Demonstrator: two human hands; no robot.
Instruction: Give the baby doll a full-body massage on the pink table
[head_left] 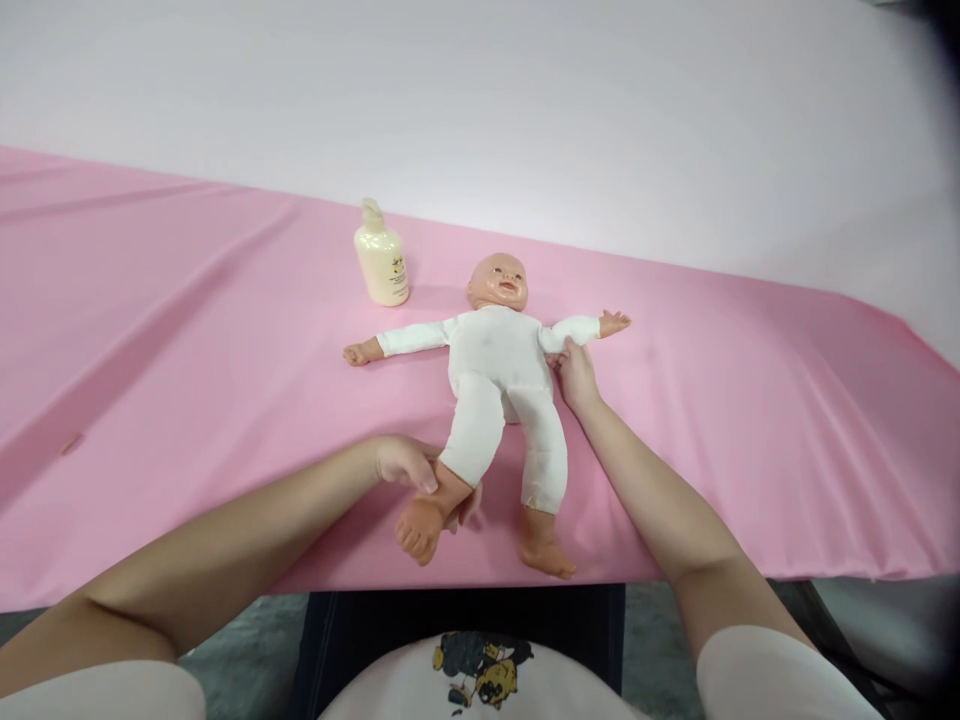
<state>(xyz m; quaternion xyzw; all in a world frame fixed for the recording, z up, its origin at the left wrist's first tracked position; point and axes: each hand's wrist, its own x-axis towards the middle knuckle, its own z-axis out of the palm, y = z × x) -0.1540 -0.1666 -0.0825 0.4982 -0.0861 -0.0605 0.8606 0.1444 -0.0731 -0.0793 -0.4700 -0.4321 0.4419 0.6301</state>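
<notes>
A baby doll (499, 350) with a white cloth body lies on its back on the pink cloth, head away from me and arms spread. My left hand (409, 465) is wrapped round the doll's ankle on the left, its thumb on top and some fingers showing beneath. That leg is a little raised. At the doll's upper arm on the right, my right hand (576, 372) pinches the white sleeve near the armpit. The doll's other leg and its left-side arm rest untouched on the cloth.
A cream pump bottle (384, 265) stands on the pink cloth (225, 400), left of the doll's head. A small brownish object (70, 444) lies at the far left. Behind the cloth is a white surface (450, 110). The cloth's front edge runs just before my body.
</notes>
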